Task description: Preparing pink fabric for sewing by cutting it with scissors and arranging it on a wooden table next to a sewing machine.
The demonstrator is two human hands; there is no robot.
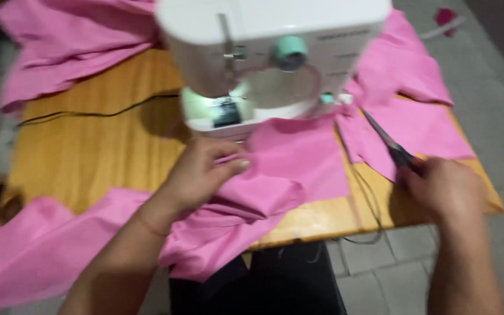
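A white sewing machine with a mint-green dial stands at the back of a wooden table. Pink fabric lies across the table, under the machine and down over the front edge. My left hand pinches a fold of this fabric just in front of the machine's lit needle area. My right hand grips the handles of dark scissors, whose blades point up and left toward the machine, over the fabric on the right.
A black cord runs across the table's left part. More thin cords hang over the front edge on the right. A grey tiled floor lies to the right, with a small pink scrap on it.
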